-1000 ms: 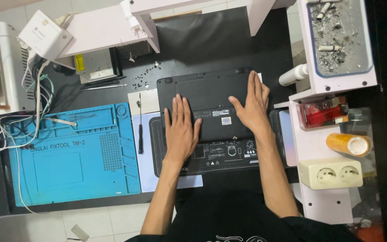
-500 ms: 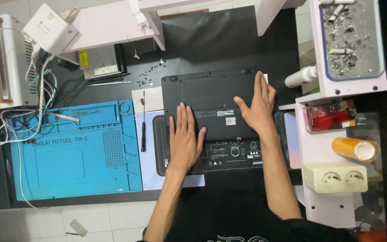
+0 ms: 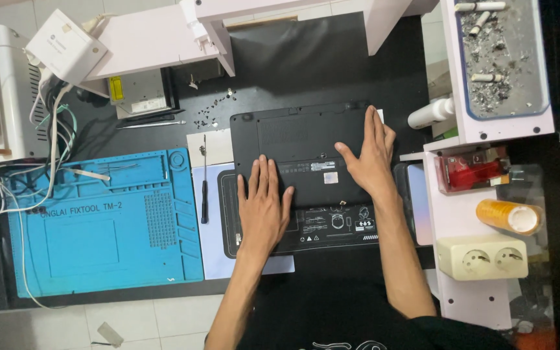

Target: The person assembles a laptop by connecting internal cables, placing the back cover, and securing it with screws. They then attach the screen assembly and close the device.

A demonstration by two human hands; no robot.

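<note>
- At the middle of the dark surface (image 3: 306, 58) lies a black laptop (image 3: 306, 146), turned bottom up, with its near part open and showing printed labels; both hands rest flat on it.
- Left hand (image 3: 264, 207) lies palm down on the near left part of the laptop, fingers straight and close together; its grip is wide and holds nothing.
- Right hand (image 3: 371, 159) presses on the right part of the bottom cover, fingers spread toward the far edge; its grip is also wide and empty.
- As I judge, the step in hand is moving or seating the bottom cover; a next move would call for even pressure from both palms, so that the cover does not tilt.
- Just left of the laptop lies a thin screwdriver (image 3: 204, 188); farther left is a blue work mat (image 3: 98, 227); small screws (image 3: 212, 110) are scattered on the far side.
- On the right stand a white shelf unit (image 3: 461, 227), a red box (image 3: 471, 172), an orange roll (image 3: 510, 215) and a socket block (image 3: 490, 257); they are near the right forearm and leave little room there.
</note>
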